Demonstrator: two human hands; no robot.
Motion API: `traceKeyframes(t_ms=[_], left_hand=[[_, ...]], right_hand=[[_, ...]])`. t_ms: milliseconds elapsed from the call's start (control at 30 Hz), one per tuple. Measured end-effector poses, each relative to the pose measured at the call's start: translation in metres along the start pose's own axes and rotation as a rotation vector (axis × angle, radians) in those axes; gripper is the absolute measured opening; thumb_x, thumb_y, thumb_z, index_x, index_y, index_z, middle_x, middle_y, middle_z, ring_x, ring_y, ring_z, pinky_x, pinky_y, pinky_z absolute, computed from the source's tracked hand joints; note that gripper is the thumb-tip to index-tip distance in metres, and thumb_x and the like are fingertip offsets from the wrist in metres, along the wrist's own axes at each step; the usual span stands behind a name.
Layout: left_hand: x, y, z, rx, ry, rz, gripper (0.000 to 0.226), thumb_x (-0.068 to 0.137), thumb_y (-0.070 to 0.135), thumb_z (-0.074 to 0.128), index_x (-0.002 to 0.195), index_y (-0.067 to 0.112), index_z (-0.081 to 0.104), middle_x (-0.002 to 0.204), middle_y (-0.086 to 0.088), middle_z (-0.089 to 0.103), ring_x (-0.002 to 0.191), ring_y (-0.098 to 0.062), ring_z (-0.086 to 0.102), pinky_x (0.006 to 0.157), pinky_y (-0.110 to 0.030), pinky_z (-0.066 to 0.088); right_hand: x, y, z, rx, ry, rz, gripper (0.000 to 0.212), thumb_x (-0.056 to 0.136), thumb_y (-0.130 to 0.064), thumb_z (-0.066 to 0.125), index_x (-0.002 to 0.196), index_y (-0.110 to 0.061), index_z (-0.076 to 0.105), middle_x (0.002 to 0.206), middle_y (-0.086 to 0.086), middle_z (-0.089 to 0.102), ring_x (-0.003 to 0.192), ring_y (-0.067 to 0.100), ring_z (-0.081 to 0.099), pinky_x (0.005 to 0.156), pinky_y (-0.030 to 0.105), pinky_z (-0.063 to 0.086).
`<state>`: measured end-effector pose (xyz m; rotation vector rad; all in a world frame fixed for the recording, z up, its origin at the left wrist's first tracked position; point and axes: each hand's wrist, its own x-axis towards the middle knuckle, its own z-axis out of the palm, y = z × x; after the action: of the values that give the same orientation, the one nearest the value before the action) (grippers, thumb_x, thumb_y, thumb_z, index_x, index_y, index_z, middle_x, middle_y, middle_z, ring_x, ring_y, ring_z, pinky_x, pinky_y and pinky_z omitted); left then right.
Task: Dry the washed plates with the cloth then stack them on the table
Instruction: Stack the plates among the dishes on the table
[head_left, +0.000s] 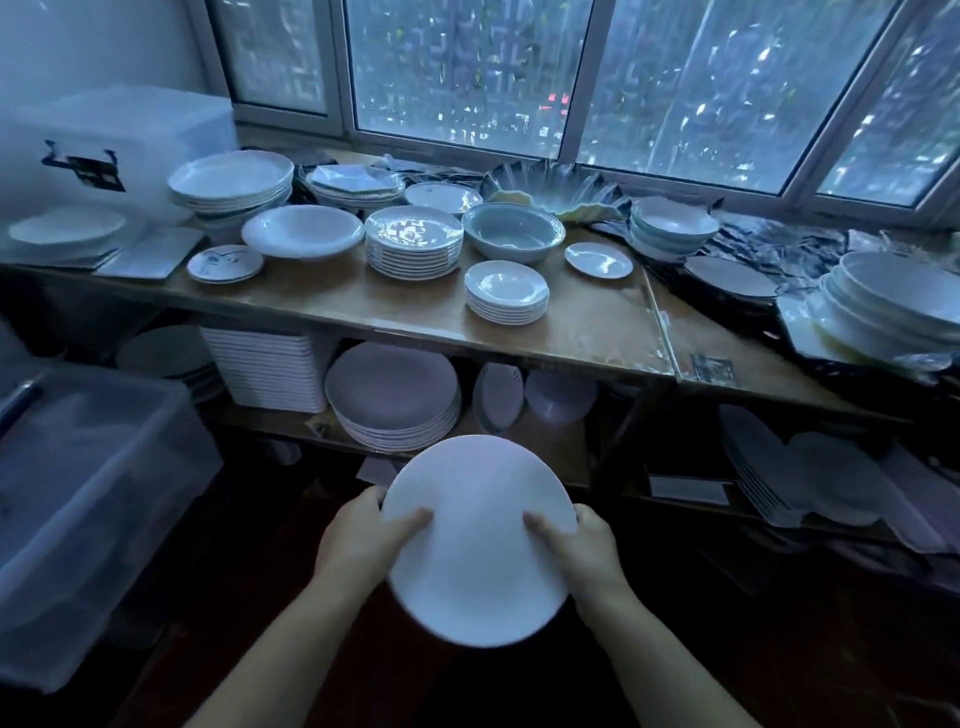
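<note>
I grip a white plate (480, 540) by its rim, left hand (358, 540) and right hand (584, 553), below the worktop (571, 332) edge; wet, it could slip.

Open path: from the plate (480, 540), gripped by the left hand (358, 540) and right hand (587, 551), up to the bare table (363, 306) strip between saucer (224, 264) and small stack (506, 293). Obstacles behind the strip: tall stack (414, 244), wide bowl (303, 231), deep bowl (513, 231). A second bare patch lies right of the small stack.
</note>
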<state>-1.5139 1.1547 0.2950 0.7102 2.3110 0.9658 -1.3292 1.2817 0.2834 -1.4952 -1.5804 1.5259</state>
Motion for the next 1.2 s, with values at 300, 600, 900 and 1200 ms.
traceKeyframes(t_ms=[300, 600, 900, 1200], left_hand=[[0.122, 0.062, 0.018, -0.078, 0.003, -0.015, 0.021, 0.076, 0.042, 0.075, 0.083, 0.031, 0.058, 0.082, 0.016, 0.062, 0.079, -0.011, 0.060, 0.059, -0.025, 0.040], [0.284, 0.122, 0.017, -0.092, -0.067, -0.003, 0.030, 0.067, 0.055, 0.068, 0.074, 0.029, 0.053, 0.076, 0.016, 0.060, 0.077, -0.014, 0.057, 0.054, -0.024, 0.037], [0.417, 0.167, 0.021, -0.023, -0.077, 0.068, 0.027, 0.077, 0.045, 0.071, 0.095, 0.026, 0.068, 0.093, 0.005, 0.067, 0.084, -0.019, 0.063, 0.060, -0.028, 0.042], [0.511, 0.203, 0.056, 0.046, 0.009, 0.040, 0.036, 0.080, 0.048, 0.067, 0.102, 0.019, 0.068, 0.101, -0.003, 0.066, 0.095, -0.026, 0.061, 0.081, -0.036, 0.050]], right_hand=[[0.130, -0.046, 0.009, -0.010, 0.036, 0.003, 0.024, 0.077, -0.018, 0.079, 0.083, -0.009, 0.058, 0.089, 0.009, 0.067, 0.080, 0.024, 0.064, 0.070, 0.036, 0.052], [0.270, -0.115, 0.042, -0.013, 0.086, 0.006, 0.022, 0.079, -0.017, 0.077, 0.088, -0.007, 0.060, 0.093, 0.011, 0.068, 0.086, 0.028, 0.066, 0.078, 0.043, 0.054], [0.388, -0.160, 0.075, 0.040, 0.160, 0.029, 0.022, 0.078, -0.021, 0.077, 0.088, -0.017, 0.058, 0.092, 0.007, 0.070, 0.084, 0.028, 0.068, 0.079, 0.049, 0.056], [0.499, -0.190, 0.080, -0.001, 0.207, 0.004, 0.035, 0.075, -0.025, 0.079, 0.097, -0.015, 0.053, 0.093, 0.001, 0.063, 0.081, 0.018, 0.062, 0.064, 0.031, 0.049]])
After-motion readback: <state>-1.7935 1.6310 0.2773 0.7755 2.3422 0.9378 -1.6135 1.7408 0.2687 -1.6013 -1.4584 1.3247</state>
